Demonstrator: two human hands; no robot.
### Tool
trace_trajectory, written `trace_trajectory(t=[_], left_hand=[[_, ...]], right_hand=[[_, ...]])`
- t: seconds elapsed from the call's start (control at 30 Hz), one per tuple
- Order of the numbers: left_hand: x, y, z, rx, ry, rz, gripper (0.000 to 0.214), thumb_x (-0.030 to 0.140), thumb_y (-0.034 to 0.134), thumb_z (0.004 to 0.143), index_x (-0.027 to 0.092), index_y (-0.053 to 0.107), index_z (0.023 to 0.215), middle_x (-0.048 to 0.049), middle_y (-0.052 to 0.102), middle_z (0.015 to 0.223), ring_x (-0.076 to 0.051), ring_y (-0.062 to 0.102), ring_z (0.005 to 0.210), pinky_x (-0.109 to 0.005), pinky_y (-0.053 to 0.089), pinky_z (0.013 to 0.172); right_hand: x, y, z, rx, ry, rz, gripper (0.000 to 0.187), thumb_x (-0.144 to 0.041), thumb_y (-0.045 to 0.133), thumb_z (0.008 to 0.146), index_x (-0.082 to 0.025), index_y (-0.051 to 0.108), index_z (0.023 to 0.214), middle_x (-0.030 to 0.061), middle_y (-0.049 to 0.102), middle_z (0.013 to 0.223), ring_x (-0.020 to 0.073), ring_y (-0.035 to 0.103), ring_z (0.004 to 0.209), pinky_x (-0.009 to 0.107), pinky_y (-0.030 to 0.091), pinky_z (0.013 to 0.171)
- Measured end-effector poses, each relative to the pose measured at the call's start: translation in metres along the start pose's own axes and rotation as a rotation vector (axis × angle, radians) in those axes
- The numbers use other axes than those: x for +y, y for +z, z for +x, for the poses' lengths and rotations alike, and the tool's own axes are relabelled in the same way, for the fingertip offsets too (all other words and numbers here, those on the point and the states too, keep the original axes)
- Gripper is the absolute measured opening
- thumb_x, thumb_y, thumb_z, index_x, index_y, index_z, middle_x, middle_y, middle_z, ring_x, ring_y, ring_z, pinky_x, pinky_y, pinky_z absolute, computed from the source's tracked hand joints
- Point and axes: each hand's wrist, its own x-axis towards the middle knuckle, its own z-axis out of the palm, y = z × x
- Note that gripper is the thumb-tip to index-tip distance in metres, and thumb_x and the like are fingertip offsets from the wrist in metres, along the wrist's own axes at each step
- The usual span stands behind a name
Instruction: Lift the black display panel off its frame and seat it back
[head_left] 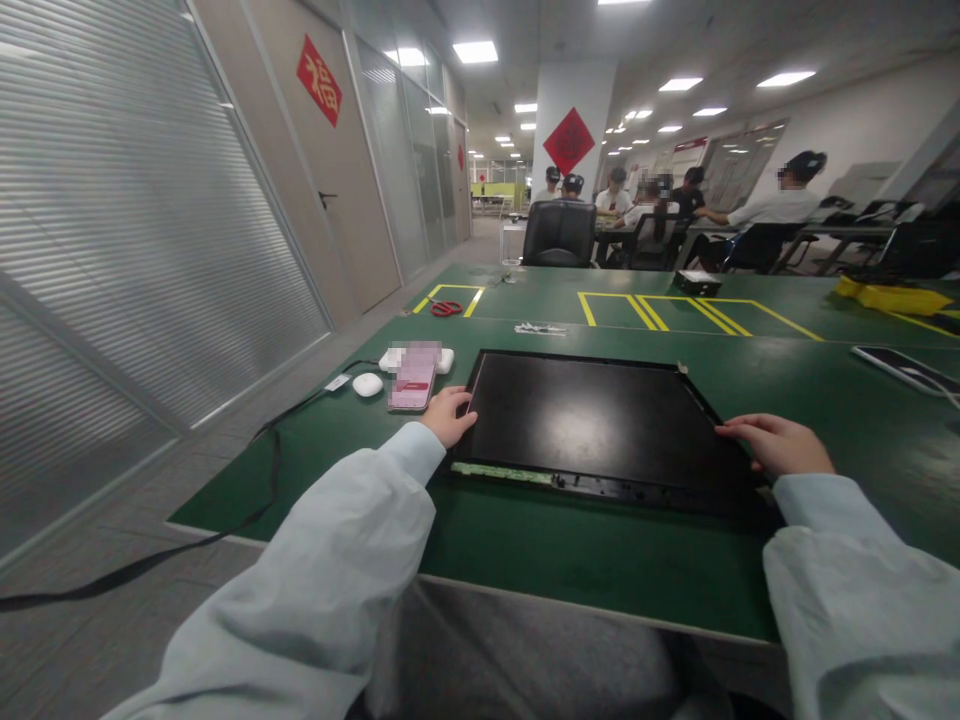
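Note:
A large black display panel (600, 420) lies flat on the green table (570, 550) in front of me, with a green circuit strip along its near edge. My left hand (448, 416) curls its fingers round the panel's left edge near the front corner. My right hand (776, 444) rests on the panel's right edge, fingers closed over it. Both arms wear pale sleeves.
Left of the panel lie a pink phone (412, 383), a white earbud case (367, 384) and a black cable (225, 520) running off the table. Red scissors (446, 308), yellow tape markings, another panel (904, 368) at right. Several people sit at far tables behind a black chair (559, 234).

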Motion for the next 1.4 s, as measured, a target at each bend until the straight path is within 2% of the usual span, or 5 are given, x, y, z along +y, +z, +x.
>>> trace_trajectory(t=[0.27, 0.47, 0.73, 1.13, 1.4], left_hand=[[0.002, 0.001, -0.001, 0.009, 0.014, 0.013, 0.04, 0.028, 0.086, 0.081, 0.023, 0.086, 0.12, -0.0167, 0.076, 0.15, -0.043, 0.065, 0.151, -0.059, 0.044, 0.137], [0.001, 0.006, -0.001, 0.086, -0.037, -0.244, 0.079, 0.022, 0.089, 0.079, 0.022, 0.068, 0.155, -0.0178, 0.078, 0.147, -0.038, 0.07, 0.145, -0.06, 0.049, 0.132], [0.002, 0.004, 0.001, 0.039, -0.024, -0.153, 0.081, -0.001, 0.07, 0.075, 0.019, 0.068, 0.154, -0.0207, 0.074, 0.153, -0.038, 0.07, 0.147, -0.058, 0.054, 0.13], [0.0, -0.001, 0.0, 0.055, -0.066, -0.01, 0.084, 0.003, 0.073, 0.078, 0.017, 0.065, 0.16, -0.0218, 0.078, 0.153, -0.041, 0.067, 0.154, -0.056, 0.05, 0.133], [0.002, 0.001, 0.0, 0.059, -0.103, -0.259, 0.074, 0.001, 0.073, 0.074, 0.02, 0.077, 0.145, -0.0158, 0.081, 0.151, -0.036, 0.07, 0.152, -0.051, 0.048, 0.136]], right_hand=[[0.018, 0.002, 0.018, -0.004, -0.027, 0.04, 0.03, -0.048, 0.088, 0.067, -0.026, 0.087, 0.086, 0.0062, 0.086, 0.101, 0.0187, 0.065, 0.061, 0.034, 0.054, 0.054], [0.015, 0.004, 0.017, 0.006, 0.021, 0.024, 0.028, -0.047, 0.087, 0.071, -0.026, 0.088, 0.09, 0.0054, 0.085, 0.101, 0.0184, 0.064, 0.059, 0.035, 0.055, 0.056], [0.019, 0.006, 0.021, 0.02, 0.002, 0.053, 0.029, -0.048, 0.088, 0.067, -0.027, 0.088, 0.088, 0.005, 0.086, 0.102, 0.0202, 0.066, 0.064, 0.035, 0.054, 0.056], [-0.007, 0.01, -0.009, 0.062, 0.003, 0.116, 0.02, -0.04, 0.083, 0.063, -0.025, 0.082, 0.077, 0.0038, 0.078, 0.082, 0.0177, 0.06, 0.061, 0.031, 0.049, 0.052], [-0.009, 0.009, -0.01, 0.081, 0.024, 0.094, 0.021, -0.039, 0.081, 0.064, -0.025, 0.083, 0.079, 0.0019, 0.077, 0.077, 0.0173, 0.057, 0.055, 0.033, 0.047, 0.054]])
